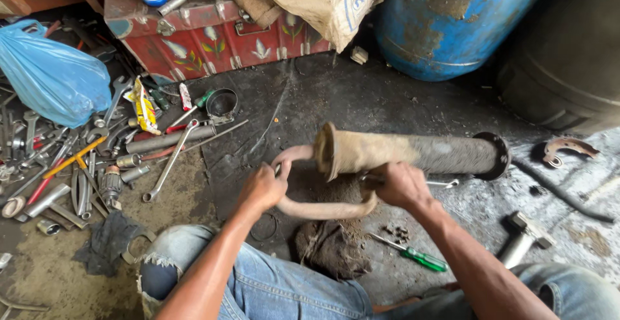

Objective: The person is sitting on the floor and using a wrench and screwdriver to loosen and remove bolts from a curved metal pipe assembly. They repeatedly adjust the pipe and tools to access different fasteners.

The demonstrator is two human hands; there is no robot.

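A grimy workshop floor (pixel 310 100) carries everything here, with a red painted metal box (pixel 213 39) and a blue drum (pixel 452 16) along its far edge. Near the middle lies a dusty exhaust muffler (pixel 413 152) with a curved pipe (pixel 316 209). The left hand (pixel 261 187) has its grip closed around the pipe's bend; the right hand (pixel 402 184) is closed on a thin metal tool (pixel 445 183) against the muffler's underside. Wrenches (pixel 169 162) litter the floor's left side.

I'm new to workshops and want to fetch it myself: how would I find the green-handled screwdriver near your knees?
Start at the dusty muffler on the floor. Below it, beside the right forearm, lies the screwdriver. Its bright green handle and lone spot set it apart from the grey wrenches piled far left.
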